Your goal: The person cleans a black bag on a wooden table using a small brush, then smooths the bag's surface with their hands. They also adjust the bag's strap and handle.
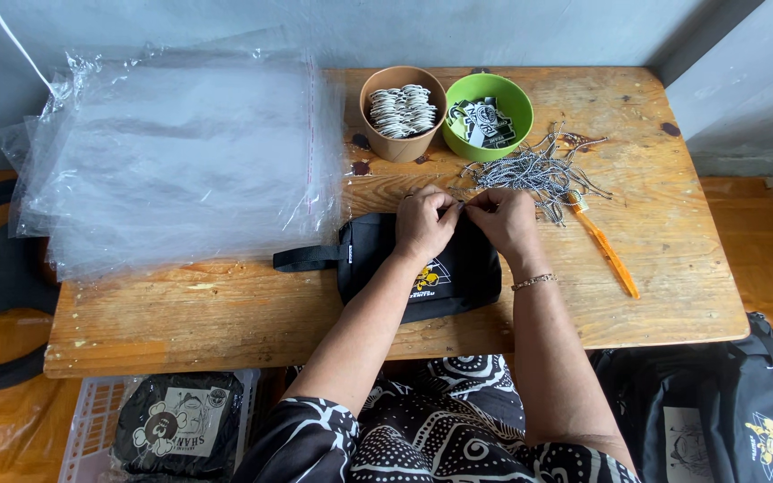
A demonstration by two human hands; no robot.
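A flat black fabric pouch (378, 259) with a wrist strap lies at the frame's centre, near the wooden table (225, 313) edge — within easy reach. The left hand (424, 224) and right hand (505, 219) pinch at its top edge; what they hold is too small to tell. Just beyond — a heap of black-and-white cords (539, 170).

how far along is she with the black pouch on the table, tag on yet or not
Done: one bagged pouch sits in the crate below the table. In hand: both hands, left hand and right hand, pinch at the top edge of the black pouch; whether a tag is on is hidden. Left: a stack of clear bags and a pile of cords remain.
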